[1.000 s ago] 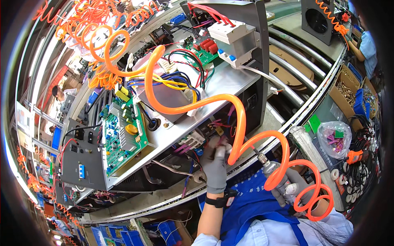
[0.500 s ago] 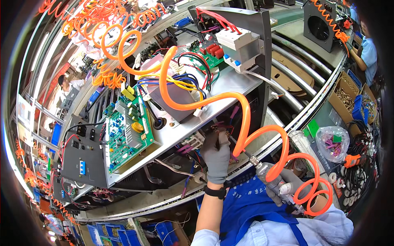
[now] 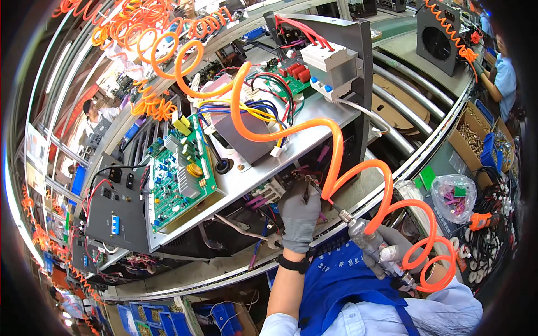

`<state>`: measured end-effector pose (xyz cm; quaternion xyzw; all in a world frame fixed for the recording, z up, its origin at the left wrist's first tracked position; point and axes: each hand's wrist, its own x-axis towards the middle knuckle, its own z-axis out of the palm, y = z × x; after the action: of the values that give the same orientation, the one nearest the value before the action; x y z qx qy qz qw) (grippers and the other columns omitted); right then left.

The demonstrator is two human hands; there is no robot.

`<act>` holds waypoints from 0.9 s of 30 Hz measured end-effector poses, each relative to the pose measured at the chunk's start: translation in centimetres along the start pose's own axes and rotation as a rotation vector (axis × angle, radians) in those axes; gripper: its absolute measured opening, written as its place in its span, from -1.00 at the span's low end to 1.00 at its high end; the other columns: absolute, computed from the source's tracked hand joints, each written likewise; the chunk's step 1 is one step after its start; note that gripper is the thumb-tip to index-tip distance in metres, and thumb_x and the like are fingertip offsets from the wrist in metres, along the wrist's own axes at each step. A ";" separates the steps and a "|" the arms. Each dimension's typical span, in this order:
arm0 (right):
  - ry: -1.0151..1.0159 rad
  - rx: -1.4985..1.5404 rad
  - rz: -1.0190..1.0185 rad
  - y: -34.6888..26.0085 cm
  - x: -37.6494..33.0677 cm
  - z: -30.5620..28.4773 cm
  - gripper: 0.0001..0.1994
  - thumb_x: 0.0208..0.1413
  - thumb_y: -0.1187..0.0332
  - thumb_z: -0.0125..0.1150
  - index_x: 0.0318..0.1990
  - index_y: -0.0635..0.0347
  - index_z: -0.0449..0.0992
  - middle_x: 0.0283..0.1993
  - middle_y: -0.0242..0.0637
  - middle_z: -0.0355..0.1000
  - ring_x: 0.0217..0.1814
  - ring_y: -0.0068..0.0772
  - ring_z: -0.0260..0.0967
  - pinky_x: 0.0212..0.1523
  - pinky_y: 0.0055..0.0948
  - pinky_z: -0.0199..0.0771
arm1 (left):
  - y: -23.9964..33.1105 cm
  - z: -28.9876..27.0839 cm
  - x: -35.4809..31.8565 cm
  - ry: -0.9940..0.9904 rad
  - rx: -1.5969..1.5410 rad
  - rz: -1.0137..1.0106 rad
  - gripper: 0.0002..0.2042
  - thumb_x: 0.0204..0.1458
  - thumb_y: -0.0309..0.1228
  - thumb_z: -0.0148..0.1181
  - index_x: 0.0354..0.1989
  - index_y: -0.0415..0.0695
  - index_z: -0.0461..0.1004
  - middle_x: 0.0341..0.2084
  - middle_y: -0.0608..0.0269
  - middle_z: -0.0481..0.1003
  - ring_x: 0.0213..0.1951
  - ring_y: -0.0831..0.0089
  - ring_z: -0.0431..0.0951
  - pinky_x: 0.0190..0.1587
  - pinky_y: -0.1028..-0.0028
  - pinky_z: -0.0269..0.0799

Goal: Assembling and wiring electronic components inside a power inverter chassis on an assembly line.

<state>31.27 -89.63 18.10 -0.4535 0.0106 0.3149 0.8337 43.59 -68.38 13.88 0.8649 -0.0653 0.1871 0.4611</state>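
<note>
My left hand [image 3: 300,217], in a grey glove, reaches under the metal shelf into the lower part of an open machine chassis [image 3: 241,189]. Its fingertips pinch together among wires and small terminals; whatever they hold is too small to make out. My right hand [image 3: 397,244], also gloved, is wrapped round an air screwdriver [image 3: 367,238] in front of my apron. The tool's tip points up and left toward the chassis, close to my left fingers. A coiled orange air hose [image 3: 291,133] crosses in front of the chassis and loops over the tool and right hand.
A green circuit board [image 3: 182,182] stands upright on the shelf's left, beside a dark switch panel [image 3: 117,210]. Metal rollers [image 3: 412,84] run behind. At right are a carton of screws [image 3: 469,134], a plastic bag [image 3: 454,197] and cable bundles. A person in blue [image 3: 504,81] works far right.
The view has shifted slightly, so the chassis sits a little more to the right. My left fingers have moved slightly in the same spot; the screwdriver stays in my right hand.
</note>
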 end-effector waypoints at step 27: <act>-0.015 -0.044 0.054 -0.3 0.6 0.5 -0.08 -0.27 0.02 0.41 0.24 0.33 0.13 -0.40 -0.16 0.40 -0.57 -0.38 0.41 -0.62 -0.44 0.44 | 0.4 -1.0 -1.3 -0.094 -1.005 -0.496 -0.65 0.11 -0.57 -0.07 0.09 -0.27 0.36 -0.26 -0.01 0.56 -0.28 0.36 0.62 -0.37 0.55 0.52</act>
<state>31.77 -89.11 18.46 -0.4689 0.0099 0.3408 0.8148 42.01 -67.88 14.13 0.5358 0.0383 -0.0197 0.8432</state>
